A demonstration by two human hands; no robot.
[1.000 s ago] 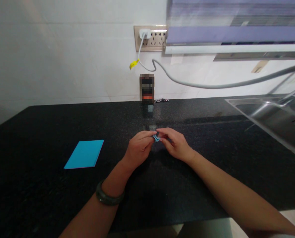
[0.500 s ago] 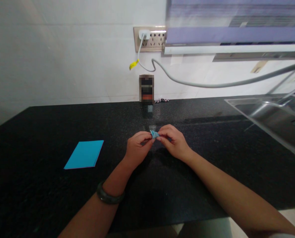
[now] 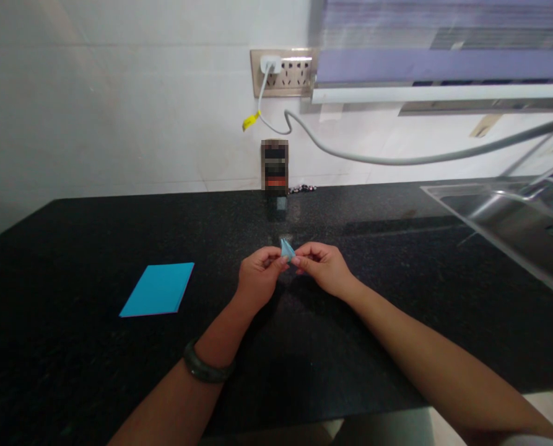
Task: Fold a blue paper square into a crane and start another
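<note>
A small piece of folded light-blue paper (image 3: 287, 249) is held above the dark counter, its pointed end up. My left hand (image 3: 259, 274) pinches its lower left side between thumb and fingers. On the other side, my right hand (image 3: 325, 266) has thumb and fingertips closed on the lower right edge. The fingertips cover the bottom of the paper. Left of my hands lies a stack of bright blue square paper (image 3: 158, 290), flat on the counter.
The black speckled counter (image 3: 95, 248) runs to a white wall. A phone-like pixelated object (image 3: 275, 167) leans there beside a beaded strand (image 3: 303, 188). A grey cable (image 3: 387, 161) hangs from the socket (image 3: 295, 74). At right is a steel sink (image 3: 527, 217).
The folded paper has turned so its point stands up, and more of it shows. My right hand has dropped slightly; its grip has shifted. The blue stack has stayed put.
</note>
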